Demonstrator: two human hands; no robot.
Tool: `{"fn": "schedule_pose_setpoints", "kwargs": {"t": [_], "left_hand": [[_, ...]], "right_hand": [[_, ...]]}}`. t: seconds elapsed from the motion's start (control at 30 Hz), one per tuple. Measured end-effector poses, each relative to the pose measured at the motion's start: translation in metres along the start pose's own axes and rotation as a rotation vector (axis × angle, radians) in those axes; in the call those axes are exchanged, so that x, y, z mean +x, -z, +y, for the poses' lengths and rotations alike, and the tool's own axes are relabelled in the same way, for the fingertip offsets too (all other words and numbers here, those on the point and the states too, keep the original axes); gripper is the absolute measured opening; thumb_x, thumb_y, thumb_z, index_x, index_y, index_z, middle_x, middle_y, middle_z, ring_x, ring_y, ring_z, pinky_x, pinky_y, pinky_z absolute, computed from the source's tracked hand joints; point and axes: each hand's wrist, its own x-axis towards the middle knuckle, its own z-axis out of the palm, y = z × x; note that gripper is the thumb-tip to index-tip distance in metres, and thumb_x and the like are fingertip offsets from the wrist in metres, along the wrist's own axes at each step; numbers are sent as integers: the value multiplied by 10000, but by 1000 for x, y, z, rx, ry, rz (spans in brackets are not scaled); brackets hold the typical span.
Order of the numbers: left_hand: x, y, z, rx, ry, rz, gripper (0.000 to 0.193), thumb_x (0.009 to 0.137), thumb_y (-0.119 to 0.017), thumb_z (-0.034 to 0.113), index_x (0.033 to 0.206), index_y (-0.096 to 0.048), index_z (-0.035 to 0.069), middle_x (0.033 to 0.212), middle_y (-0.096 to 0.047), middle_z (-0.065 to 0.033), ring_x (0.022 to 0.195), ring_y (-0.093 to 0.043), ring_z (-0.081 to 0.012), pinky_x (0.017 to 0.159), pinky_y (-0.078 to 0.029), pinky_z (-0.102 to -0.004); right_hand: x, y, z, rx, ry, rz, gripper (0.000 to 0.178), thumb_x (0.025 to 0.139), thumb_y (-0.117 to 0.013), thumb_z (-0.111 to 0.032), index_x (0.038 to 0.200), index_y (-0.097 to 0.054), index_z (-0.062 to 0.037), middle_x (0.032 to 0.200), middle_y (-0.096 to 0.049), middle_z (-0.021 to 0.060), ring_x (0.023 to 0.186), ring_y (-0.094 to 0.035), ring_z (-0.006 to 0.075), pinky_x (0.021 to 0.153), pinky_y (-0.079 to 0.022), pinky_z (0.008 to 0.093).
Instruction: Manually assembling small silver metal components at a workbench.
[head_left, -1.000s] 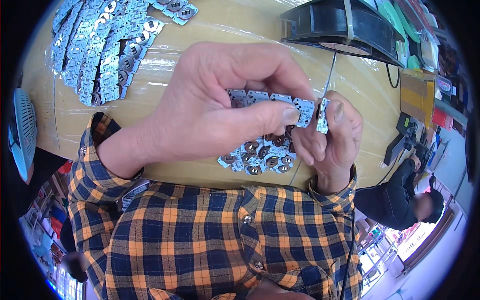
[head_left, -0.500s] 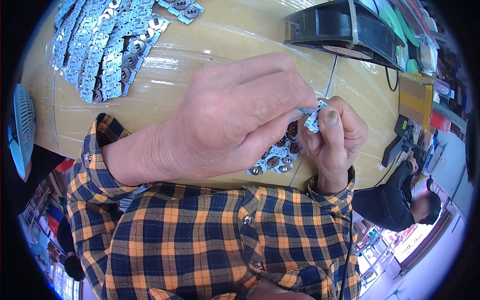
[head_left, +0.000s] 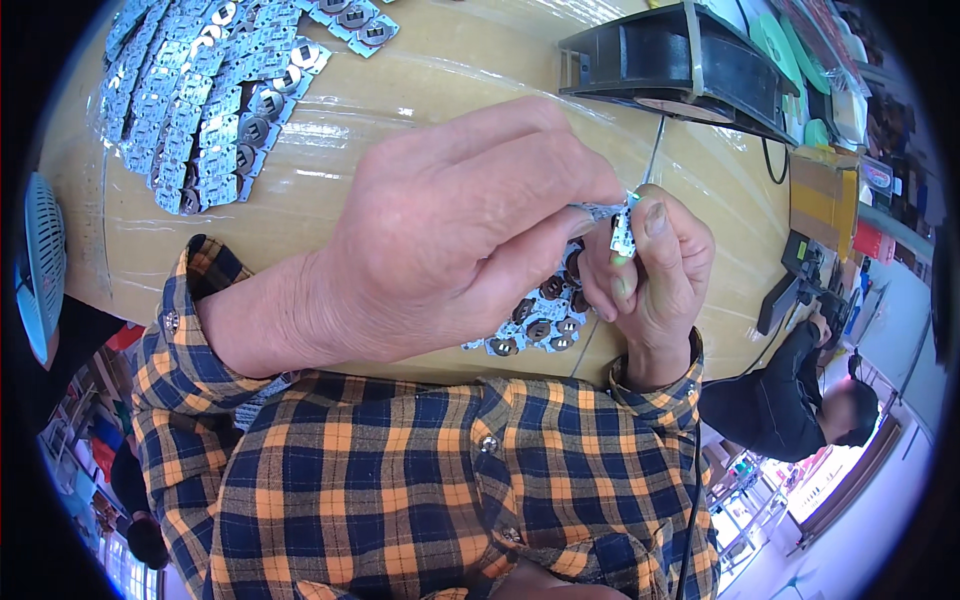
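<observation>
My left hand is closed, thumb and fingers pinching a small pale-blue circuit board, mostly covered by the fingers. Facing it, my right hand grips another small board upright between thumb and curled fingers. The two boards meet or nearly meet; whether they are joined I cannot tell. Green patches show on the right fingers just above and below the held board. Under the hands lies a heap of similar boards with round metal battery holders, partly hidden by my left hand.
Overlapping strips of boards cover the table's far left. At the far right stands a black fan-like housing, with a cardboard box beyond it. A light-blue slatted object is at the left edge. Another person sits at right.
Both hands have shifted slightly left, and the board in my right hand has turned more upright. Green patches now show on the right fingers.
</observation>
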Motion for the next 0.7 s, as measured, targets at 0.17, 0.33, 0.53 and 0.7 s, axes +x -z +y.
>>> {"fn": "schedule_pose_setpoints", "kwargs": {"t": [0.17,0.33,0.53,0.7], "left_hand": [[0,-1,-3,3,-21,27,276,751,-677,-106,1009,-656,-10,872,-670,-114,706,-631,-170,562,-469,-251],[1,-2,-3,19,-25,36,279,742,-680,-108,1001,-660,-7,865,-667,-116,705,-632,-174,559,-467,-251],[0,-3,1,-84,3,-38,293,727,-672,-126,989,-661,6,846,-653,-118,689,-627,-196,557,-464,-262],[3,3,2,-148,80,-34,237,778,-633,-96,1002,-651,-20,858,-651,-102,732,-621,-153,610,-475,-249]], "right_hand": [[1,2,1,39,-8,-38,375,1035,-416,-246,719,-445,-46,496,-406,5,357,-291,40,311,-284,194],[0,1,1,-18,22,-46,368,1032,-424,-242,726,-454,-41,492,-397,4,356,-295,45,314,-284,202],[-2,-1,0,-7,2,13,363,1029,-434,-239,730,-466,-36,486,-368,-8,359,-303,52,324,-278,211],[1,5,1,-69,33,46,351,1009,-476,-236,728,-494,-27,494,-388,-7,378,-324,58,357,-276,207]]}}
